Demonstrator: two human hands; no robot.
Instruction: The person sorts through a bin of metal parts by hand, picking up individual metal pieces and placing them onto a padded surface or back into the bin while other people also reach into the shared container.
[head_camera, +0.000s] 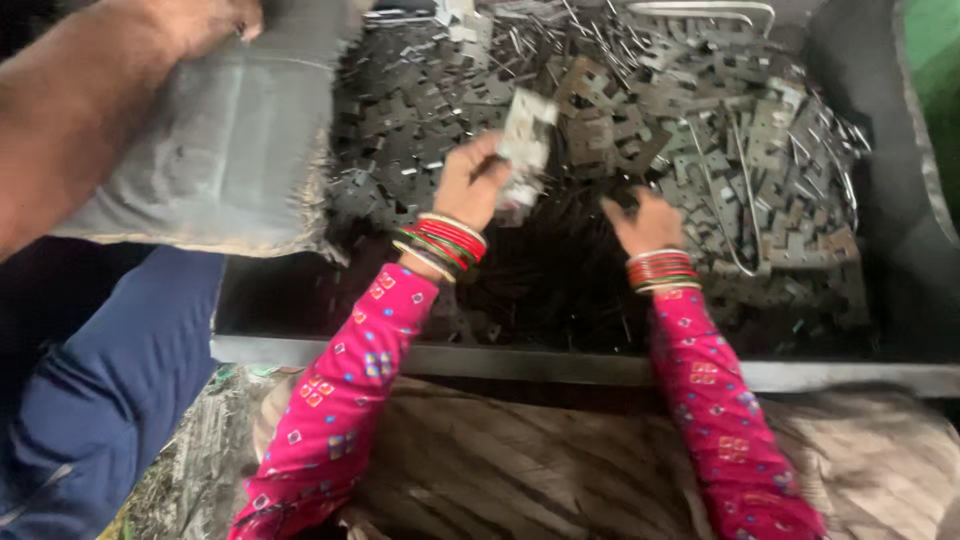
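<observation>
2 hands in bin (560, 365) | left hand (470, 180) grips plate stack (527, 145) | right hand (648, 222) open on metal pieces (720, 140)

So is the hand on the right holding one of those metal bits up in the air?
No, the right hand rests open and empty on the pile of metal pieces; the left hand holds a stack of pieces.
</observation>
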